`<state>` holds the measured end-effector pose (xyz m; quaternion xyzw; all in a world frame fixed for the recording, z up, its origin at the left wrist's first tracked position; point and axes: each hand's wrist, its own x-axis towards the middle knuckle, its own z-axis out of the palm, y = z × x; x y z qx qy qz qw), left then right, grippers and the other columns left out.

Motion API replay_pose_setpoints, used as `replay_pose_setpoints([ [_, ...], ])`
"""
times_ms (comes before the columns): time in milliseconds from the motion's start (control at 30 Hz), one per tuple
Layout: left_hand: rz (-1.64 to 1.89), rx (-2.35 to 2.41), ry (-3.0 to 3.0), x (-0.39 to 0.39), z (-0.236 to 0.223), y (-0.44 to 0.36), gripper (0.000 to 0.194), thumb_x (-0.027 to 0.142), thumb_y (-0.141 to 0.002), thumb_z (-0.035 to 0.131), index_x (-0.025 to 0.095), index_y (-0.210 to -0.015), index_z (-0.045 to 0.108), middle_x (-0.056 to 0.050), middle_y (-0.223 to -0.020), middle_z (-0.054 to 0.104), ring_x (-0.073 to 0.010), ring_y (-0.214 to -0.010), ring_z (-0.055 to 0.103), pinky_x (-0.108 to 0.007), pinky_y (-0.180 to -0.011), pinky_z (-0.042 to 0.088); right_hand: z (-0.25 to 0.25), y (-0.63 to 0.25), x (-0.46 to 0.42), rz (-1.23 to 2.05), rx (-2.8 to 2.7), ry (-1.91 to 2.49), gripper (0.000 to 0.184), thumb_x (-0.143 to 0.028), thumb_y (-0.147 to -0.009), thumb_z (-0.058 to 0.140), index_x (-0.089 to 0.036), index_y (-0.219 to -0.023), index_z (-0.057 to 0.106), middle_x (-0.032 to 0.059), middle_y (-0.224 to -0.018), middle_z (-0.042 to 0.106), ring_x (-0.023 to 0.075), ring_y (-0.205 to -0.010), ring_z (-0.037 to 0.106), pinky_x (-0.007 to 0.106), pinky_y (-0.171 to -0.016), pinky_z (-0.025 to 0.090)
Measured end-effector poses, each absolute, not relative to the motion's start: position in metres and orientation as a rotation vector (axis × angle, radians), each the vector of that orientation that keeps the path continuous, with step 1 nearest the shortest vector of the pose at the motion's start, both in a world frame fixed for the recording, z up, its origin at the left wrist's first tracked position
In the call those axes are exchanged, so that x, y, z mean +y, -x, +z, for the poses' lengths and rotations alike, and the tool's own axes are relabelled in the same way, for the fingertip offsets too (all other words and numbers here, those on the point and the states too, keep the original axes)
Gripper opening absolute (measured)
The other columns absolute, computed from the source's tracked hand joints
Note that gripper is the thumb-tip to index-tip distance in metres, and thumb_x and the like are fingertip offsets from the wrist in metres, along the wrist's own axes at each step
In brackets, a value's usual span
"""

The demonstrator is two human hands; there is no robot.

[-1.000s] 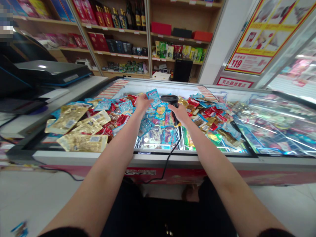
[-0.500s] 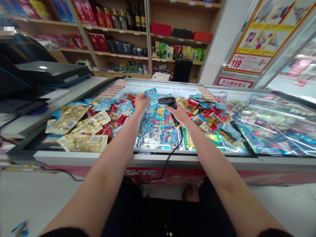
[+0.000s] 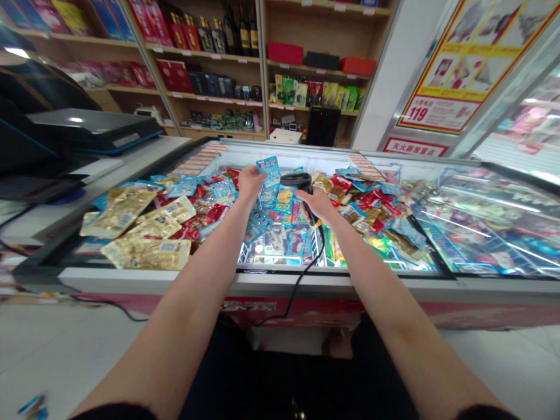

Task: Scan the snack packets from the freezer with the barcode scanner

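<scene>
Over the middle of the chest freezer, my left hand (image 3: pixel 251 180) pinches a light blue snack packet (image 3: pixel 270 170) by its left edge and holds it upright. To its right, my right hand (image 3: pixel 315 203) is wrapped round the handle of a black barcode scanner (image 3: pixel 295 179), whose head points left toward the packet. A black cord (image 3: pixel 300 283) hangs from the scanner over the freezer's front edge. Below both hands lie several colourful packets in a white wire basket (image 3: pixel 276 260). Gold packets (image 3: pixel 160 252) are heaped on the left, with red and blue ones among them.
More mixed packets (image 3: pixel 371 198) are piled right of the basket. Sliding glass (image 3: pixel 485 227) covers the freezer's right part. A counter with a dark flat device (image 3: pixel 98 128) stands at the left. Shelves (image 3: pixel 210 93) with boxes and bottles line the back. Something blue (image 3: pixel 35 406) lies on the floor.
Both hands, the packet and the scanner stay in almost the same place. The packet's face looks slightly turned. At the upper left, the partly visible figure has shifted.
</scene>
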<state>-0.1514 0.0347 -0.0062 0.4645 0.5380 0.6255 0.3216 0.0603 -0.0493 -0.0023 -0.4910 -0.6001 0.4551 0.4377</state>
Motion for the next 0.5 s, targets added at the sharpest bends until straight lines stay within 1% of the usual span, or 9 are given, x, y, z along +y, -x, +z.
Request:
replay_pose_setpoints([
  [133, 1.648, 1.398, -1.236, 0.033, -0.004, 0.150, 0.015, 0.012, -0.063, 0.065, 0.017, -0.076, 0.068, 0.002, -0.068, 0.069, -0.0156, -0.073, 0.065, -0.023, -0.068, 0.048, 0.000, -0.060, -0.050, 1.133, -1.519, 1.224, 0.033, -0.035, -0.091, 0.072, -0.022, -0.067, 0.053, -0.0021, -0.047, 0.058, 0.0119, -0.035, 0.051, 0.023, -0.040, 0.041],
  [300, 1.625, 1.435, -1.306, 0.035, -0.007, 0.149, 0.015, 0.016, -0.065, 0.066, 0.017, -0.079, 0.070, 0.000, -0.071, 0.071, -0.0174, -0.073, 0.066, -0.024, -0.066, 0.048, 0.004, -0.062, -0.053, 1.175, -1.472, 1.213, 0.029, -0.031, -0.094, 0.069, -0.023, -0.070, 0.053, -0.0028, -0.046, 0.057, 0.0129, -0.035, 0.050, 0.024, -0.036, 0.040],
  [500, 1.558, 1.409, -1.428, 0.029, -0.009, 0.127, 0.018, 0.024, -0.067, 0.072, 0.017, -0.084, 0.073, -0.004, -0.082, 0.078, -0.0217, -0.083, 0.072, -0.029, -0.074, 0.056, 0.012, -0.074, -0.062, 1.139, -1.461, 1.222, 0.035, -0.030, -0.096, 0.066, -0.023, -0.065, 0.051, -0.0017, -0.043, 0.056, 0.0128, -0.031, 0.048, 0.024, -0.034, 0.039],
])
